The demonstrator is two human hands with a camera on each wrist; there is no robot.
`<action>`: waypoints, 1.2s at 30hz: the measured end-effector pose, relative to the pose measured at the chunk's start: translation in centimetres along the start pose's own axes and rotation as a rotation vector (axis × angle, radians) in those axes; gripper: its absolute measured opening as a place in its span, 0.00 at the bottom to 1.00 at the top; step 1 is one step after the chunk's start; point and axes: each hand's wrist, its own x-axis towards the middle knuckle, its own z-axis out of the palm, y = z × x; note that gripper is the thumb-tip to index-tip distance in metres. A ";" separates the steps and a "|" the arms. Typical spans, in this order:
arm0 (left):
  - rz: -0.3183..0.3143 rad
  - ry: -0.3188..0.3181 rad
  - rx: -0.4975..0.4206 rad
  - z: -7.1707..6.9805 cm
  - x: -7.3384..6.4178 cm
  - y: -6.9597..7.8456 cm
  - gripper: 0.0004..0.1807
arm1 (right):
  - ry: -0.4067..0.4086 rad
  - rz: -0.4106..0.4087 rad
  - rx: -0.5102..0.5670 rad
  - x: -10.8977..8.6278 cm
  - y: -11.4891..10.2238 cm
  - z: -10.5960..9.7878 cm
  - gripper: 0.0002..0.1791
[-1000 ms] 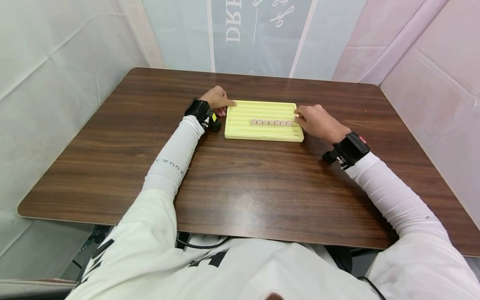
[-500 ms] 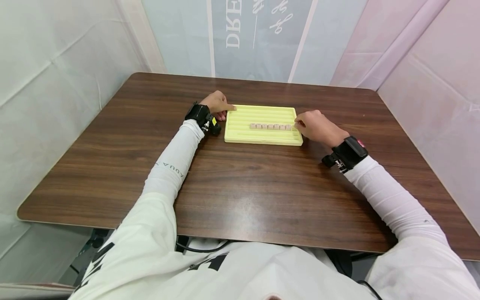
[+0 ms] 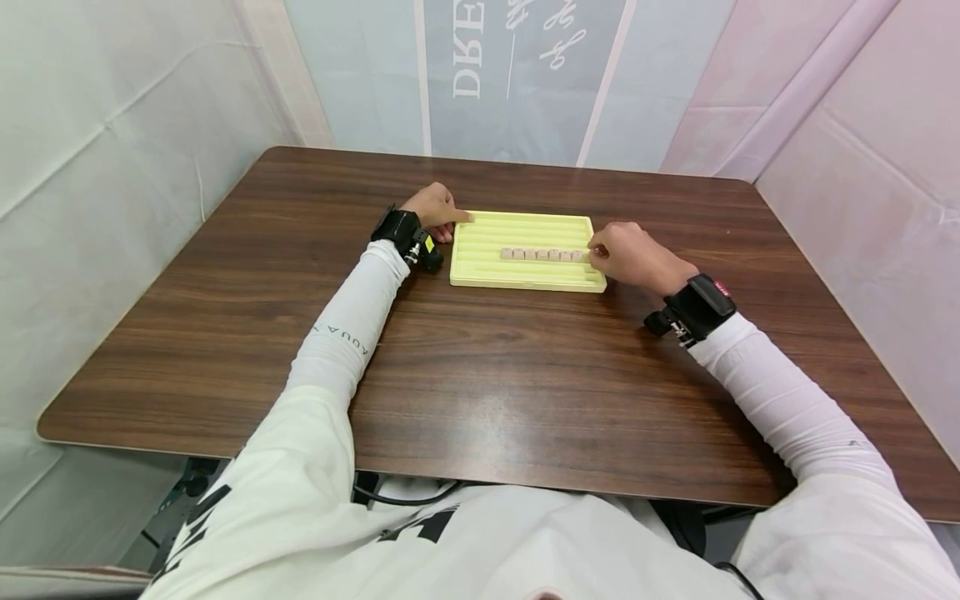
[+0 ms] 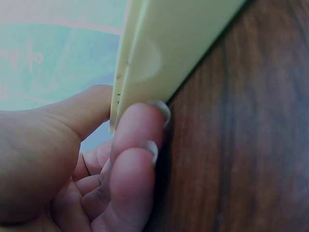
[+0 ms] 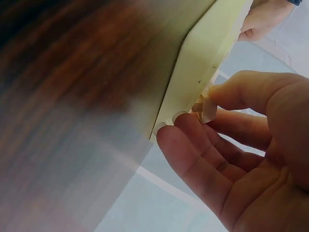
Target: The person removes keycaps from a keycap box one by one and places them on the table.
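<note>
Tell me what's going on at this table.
A person is working with both hands at a yellow tray lying on a brown table. The left hand grips the tray's left edge near the far corner. A row of small blocks lies along one groove, and at its right end the right hand pinches a small wooden piece.

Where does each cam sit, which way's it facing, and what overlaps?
Head: on the head, facing forward and down at the yellow tray and block row; left hand, right hand and sleeves show.
Left wrist: on that wrist, facing the left hand's grip on the tray's side; only that hand shows.
Right wrist: on that wrist, facing a small wooden piece at the right hand's fingertips; both hands show.
Shared: head and right wrist both show both hands.
</note>
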 end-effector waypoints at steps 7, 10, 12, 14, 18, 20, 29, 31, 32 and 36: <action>0.001 -0.006 -0.008 -0.1 -0.2 0.0 0.18 | -0.024 0.000 -0.004 0.0 -0.2 -0.2 0.17; -0.003 -0.013 -0.020 -0.1 -0.4 0.0 0.18 | -0.036 0.010 0.003 -0.1 -0.2 -0.3 0.18; -0.006 -0.013 -0.027 0.0 -0.5 0.0 0.18 | -0.037 0.011 0.000 0.0 -0.2 -0.3 0.18; -0.008 -0.010 -0.035 0.0 -0.5 0.1 0.18 | -0.032 0.005 -0.003 0.0 -0.2 -0.2 0.18; -0.010 -0.011 -0.044 0.0 -0.6 0.1 0.17 | -0.012 -0.026 -0.015 0.0 -0.2 -0.1 0.15; -0.011 -0.015 -0.047 0.0 -0.6 0.1 0.17 | -0.007 -0.037 -0.024 0.0 -0.2 -0.1 0.15; -0.006 -0.009 -0.050 0.0 -0.6 0.0 0.17 | -0.053 -0.015 -0.029 -0.4 -0.2 -0.4 0.09; -0.005 -0.009 -0.046 0.0 -0.5 0.0 0.18 | -0.064 -0.007 -0.034 -0.5 -0.2 -0.6 0.06; -0.005 -0.010 -0.043 0.0 -0.5 0.0 0.18 | -0.066 -0.006 -0.037 -0.5 -0.2 -0.6 0.06; -0.004 -0.012 -0.026 0.0 -0.4 0.1 0.18 | -0.052 -0.019 -0.021 -0.5 -0.1 -0.9 0.08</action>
